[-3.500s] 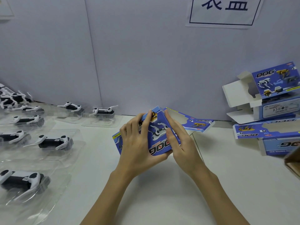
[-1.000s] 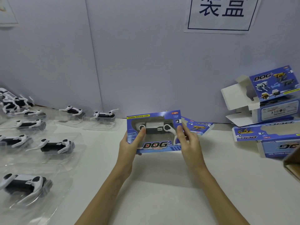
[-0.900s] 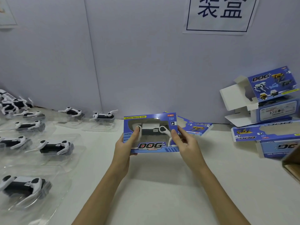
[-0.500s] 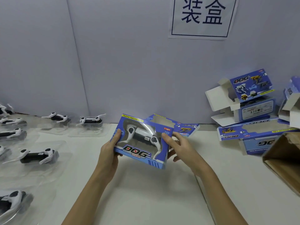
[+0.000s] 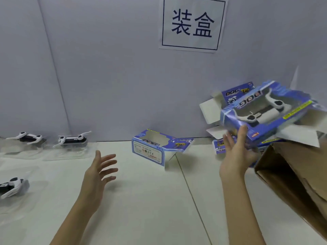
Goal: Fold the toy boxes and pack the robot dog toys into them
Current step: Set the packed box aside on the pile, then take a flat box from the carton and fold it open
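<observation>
My right hand (image 5: 235,154) holds a packed blue toy box (image 5: 265,112) from below, thumb on its front face. The box is tilted and blurred, up in the air over the brown cardboard carton (image 5: 293,175); a white and black robot dog shows through its window. My left hand (image 5: 99,170) hovers over the table with fingers spread and nothing in it. An empty blue toy box (image 5: 154,145) lies on the table by the wall. Robot dog toys in clear trays lie at the left: (image 5: 28,138), (image 5: 72,140), (image 5: 10,188).
More blue boxes with open white flaps (image 5: 228,98) are piled at the back right, partly hidden by the held box. A flat one (image 5: 219,147) lies behind my right hand. A grey wall with a paper sign (image 5: 191,23) closes the back.
My left hand has let go of the packed box and drawn back left. My right hand has carried the box up and to the right, over the carton. The view has swung right.
</observation>
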The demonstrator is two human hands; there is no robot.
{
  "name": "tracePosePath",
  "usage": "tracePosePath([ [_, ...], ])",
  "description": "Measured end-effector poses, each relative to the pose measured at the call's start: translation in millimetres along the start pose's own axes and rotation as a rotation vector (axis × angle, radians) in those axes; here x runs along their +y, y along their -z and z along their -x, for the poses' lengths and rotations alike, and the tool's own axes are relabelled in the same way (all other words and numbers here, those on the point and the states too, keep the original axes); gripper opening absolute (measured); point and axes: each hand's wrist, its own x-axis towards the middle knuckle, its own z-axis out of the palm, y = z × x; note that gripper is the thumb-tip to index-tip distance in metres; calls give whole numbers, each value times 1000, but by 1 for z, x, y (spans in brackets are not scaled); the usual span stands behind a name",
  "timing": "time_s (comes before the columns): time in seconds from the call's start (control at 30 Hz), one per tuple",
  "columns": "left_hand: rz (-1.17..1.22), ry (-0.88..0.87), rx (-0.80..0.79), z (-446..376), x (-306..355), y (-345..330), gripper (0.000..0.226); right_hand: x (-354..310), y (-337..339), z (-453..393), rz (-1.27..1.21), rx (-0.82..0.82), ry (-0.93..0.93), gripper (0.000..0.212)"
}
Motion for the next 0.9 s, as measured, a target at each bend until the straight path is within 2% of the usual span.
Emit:
tracePosePath([
  [0.07,-10,4,-11,1,-1,-2,63,-1,8,-11,101,96,26,74],
  [0.1,-19,5,-14,1,-1,-3,63,2,12,-14,206,86,14,70],
  [0.17,-39,6,-17,2,-1,-4,63,17,17,-13,525,-29,-6,50],
  [0.23,-53,4,-13,3,0,-6,63,38,19,-1,786,-218,-12,32],
  [0.27,-60,3,-8,4,-1,-6,62,50,18,8,865,-306,-37,33],
  [0.33,-75,-1,-1,5,0,-6,60,69,11,31,960,-421,-138,48],
  [0.4,-94,-5,-3,7,0,-7,59,87,8,50,957,-501,-235,64],
  [0.5,-154,-22,-7,9,0,-9,56,109,12,63,947,-551,-209,69],
  [0.67,-335,-96,-65,12,-8,-16,37,112,9,65,690,-446,-297,32],
  [0.77,-554,-258,-96,13,-19,-19,12,107,9,65,691,-484,-223,23],
  [0.8,-675,-340,-103,13,-22,-19,24,103,8,66,698,-508,-183,23],
  [0.9,-1090,-671,-136,11,-32,-15,83,83,-1,76,643,-602,-57,25],
])
